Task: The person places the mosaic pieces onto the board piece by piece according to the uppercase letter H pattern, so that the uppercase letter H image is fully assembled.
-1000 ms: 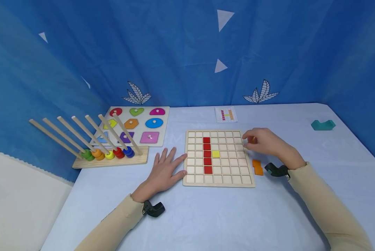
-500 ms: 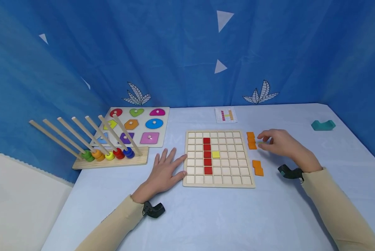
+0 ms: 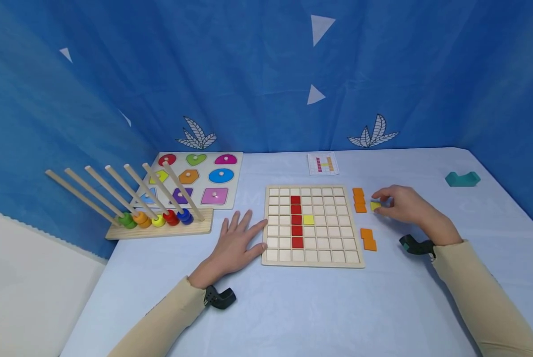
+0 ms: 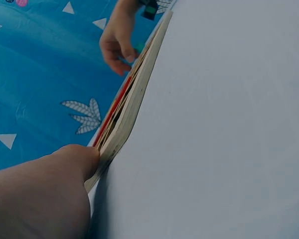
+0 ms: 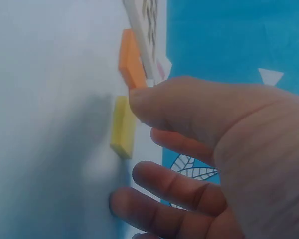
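1. Shifting rightward since the earlier frame, my right hand (image 3: 402, 203) is leaving the pale-wood grid board (image 3: 325, 243).
2. Its thumb is overlapping a yellow square tile (image 3: 375, 206) just right of the upper orange tiles (image 3: 359, 200); whether the curled fingers are pinching it, I can't tell.
3. I'm favouring opposite edges: those flat, thick sides should be giving a squarer hold.
4. My left hand (image 3: 235, 248) is splaying straight fingers, touching the board's left edge, probably steadying its raised lattice.
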{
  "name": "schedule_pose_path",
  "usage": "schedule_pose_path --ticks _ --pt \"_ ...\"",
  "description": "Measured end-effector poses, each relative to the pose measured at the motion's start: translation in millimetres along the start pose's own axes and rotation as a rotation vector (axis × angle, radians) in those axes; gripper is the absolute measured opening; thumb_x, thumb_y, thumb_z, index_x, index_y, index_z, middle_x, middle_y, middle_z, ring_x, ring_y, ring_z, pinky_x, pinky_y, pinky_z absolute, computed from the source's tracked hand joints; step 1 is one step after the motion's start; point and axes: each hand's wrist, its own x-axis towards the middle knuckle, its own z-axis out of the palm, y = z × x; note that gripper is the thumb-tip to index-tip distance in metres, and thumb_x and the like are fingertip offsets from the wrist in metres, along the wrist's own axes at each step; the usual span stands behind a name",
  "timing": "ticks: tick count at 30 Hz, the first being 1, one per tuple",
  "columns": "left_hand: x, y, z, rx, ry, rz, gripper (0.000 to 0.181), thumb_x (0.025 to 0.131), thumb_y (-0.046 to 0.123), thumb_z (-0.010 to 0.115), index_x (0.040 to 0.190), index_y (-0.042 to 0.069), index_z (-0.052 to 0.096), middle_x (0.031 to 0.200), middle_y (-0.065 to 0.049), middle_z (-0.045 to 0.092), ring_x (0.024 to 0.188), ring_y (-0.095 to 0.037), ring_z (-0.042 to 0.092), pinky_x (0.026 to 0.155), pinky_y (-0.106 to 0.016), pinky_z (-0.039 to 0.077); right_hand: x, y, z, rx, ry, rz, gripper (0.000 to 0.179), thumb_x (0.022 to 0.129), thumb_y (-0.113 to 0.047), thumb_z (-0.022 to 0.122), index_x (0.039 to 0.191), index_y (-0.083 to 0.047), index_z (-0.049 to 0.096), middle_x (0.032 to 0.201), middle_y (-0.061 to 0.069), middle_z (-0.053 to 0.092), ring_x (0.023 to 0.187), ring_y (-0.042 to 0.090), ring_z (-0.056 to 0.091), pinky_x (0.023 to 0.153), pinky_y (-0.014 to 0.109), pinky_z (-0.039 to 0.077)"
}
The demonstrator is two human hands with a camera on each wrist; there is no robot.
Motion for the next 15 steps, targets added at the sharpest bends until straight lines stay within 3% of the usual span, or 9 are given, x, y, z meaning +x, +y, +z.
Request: schedule_pose_path --ticks 15 --pt "0.4 1.1 -0.3 -0.008 -0.003 -0.007 0.062 0.098 0.049 0.058 0.155 0.027 0.046 0.168 -0.021 0.027 0.157 -0.051 0.010 0.121 -0.074 0.007 2.6 6.4 11.2 -0.050 0.042 -0.018 0.037 0.083 -0.014 0.081 0.115 0.004 0.073 0.094 0.017 0.065 0.078 0.022 0.053 0.066 0.029 0.047"
